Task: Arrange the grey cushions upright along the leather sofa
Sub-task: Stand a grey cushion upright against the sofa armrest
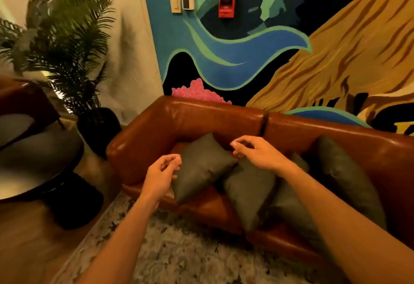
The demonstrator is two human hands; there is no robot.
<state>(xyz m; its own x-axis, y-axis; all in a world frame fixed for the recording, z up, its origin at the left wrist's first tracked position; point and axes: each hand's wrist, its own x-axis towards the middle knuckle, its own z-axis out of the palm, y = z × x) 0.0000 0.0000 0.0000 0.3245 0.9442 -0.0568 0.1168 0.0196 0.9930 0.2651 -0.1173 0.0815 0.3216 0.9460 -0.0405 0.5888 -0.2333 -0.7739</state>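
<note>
A brown leather sofa (170, 124) runs along the mural wall. Several grey cushions stand on it. The leftmost cushion (201, 167) leans upright in the sofa's left corner. A second cushion (248, 192) stands beside it, overlapping its lower right edge. A third (291, 207) lies behind my right forearm, mostly hidden. A darker one (345, 178) leans on the backrest further right. My left hand (161, 176) hovers just left of the leftmost cushion, fingers loosely curled, holding nothing. My right hand (255, 149) hovers above the top of the second cushion, fingers apart and empty.
A potted palm (67, 44) in a black pot stands left of the sofa's arm. A round dark table (33, 171) is at the left with a leather chair (20, 102) and grey cushions behind it. A speckled rug (179, 250) lies before the sofa.
</note>
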